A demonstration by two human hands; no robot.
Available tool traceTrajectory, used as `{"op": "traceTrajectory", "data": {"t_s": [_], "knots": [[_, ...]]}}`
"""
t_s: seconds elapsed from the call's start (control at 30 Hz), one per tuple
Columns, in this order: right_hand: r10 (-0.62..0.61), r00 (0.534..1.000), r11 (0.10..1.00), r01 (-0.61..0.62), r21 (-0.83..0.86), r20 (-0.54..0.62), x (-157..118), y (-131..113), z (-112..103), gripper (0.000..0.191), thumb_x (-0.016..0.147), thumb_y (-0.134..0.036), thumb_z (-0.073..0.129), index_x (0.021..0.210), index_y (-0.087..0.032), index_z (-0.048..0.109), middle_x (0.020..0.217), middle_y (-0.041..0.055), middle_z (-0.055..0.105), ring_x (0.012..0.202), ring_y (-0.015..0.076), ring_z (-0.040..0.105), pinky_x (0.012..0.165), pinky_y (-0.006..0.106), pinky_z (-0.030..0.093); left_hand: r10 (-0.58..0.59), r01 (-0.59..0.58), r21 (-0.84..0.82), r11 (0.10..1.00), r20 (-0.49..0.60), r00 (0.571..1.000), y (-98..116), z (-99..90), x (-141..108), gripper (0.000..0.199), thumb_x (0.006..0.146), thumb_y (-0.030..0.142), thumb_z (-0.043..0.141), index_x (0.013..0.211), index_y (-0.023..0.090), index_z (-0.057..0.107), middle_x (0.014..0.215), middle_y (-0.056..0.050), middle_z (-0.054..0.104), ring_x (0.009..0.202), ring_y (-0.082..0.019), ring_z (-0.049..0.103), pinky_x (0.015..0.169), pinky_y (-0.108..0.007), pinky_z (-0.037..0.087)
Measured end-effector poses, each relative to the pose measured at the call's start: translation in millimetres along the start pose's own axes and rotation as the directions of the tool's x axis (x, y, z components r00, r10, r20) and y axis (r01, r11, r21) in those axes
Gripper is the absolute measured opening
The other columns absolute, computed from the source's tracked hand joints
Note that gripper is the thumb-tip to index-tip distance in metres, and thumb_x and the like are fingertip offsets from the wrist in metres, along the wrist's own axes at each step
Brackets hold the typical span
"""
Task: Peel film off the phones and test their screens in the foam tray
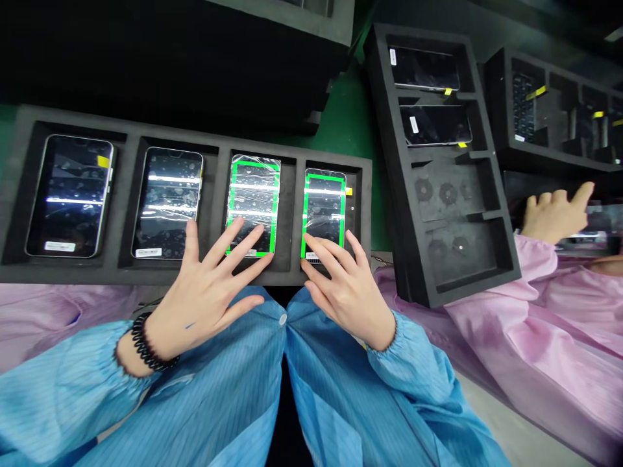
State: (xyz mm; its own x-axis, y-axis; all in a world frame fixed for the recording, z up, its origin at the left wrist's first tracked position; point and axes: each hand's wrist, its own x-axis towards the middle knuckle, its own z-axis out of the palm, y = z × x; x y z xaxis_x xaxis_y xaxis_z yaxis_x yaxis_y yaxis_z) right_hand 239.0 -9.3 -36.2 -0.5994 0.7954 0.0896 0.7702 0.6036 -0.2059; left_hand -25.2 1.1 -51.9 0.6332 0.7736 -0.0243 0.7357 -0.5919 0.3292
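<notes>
In front of me lies a black foam tray (214,194) with a row of compartments, each holding a phone. My left hand (209,288) has its fingers spread over the near end of a phone with a green border on its lit screen (254,207). One of its fingers reaches the lower edge of the dark-screened phone (167,194) to the left. My right hand (348,282) rests with parted fingers at the near end of another green-bordered phone (324,206). Neither hand grips anything. At the far left sits a dark phone (71,198) with a yellow tab and a white label.
A second foam tray (413,246) at right holds two phones (435,124) in its far compartments. Beyond it is another foam tray (506,155) with devices. A co-worker's hand (555,216) in a pink sleeve is at the right. Large black stacked trays (170,65) stand behind.
</notes>
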Motion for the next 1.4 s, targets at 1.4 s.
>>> {"op": "traceTrajectory", "data": {"t_s": [1.4], "knots": [[0.3, 0.953, 0.951, -0.302, -0.063, -0.048, -47.6, 17.2, 1.8, 0.032, 0.103, -0.027, 0.048, 0.126, -0.017, 0.067, 0.153, 0.0173, 0.054, 0.133, 0.0286, 0.055, 0.121, 0.059, 0.032, -0.258, 0.268, 0.061, 0.961, -0.13, 0.957, 24.0, -0.5, -24.7, 0.068, 0.104, 0.053, 0.028, 0.16, 0.03, -0.001, 0.169, -0.013, 0.019, 0.159, -0.033, 0.014, 0.124, -0.073, -0.008]]}}
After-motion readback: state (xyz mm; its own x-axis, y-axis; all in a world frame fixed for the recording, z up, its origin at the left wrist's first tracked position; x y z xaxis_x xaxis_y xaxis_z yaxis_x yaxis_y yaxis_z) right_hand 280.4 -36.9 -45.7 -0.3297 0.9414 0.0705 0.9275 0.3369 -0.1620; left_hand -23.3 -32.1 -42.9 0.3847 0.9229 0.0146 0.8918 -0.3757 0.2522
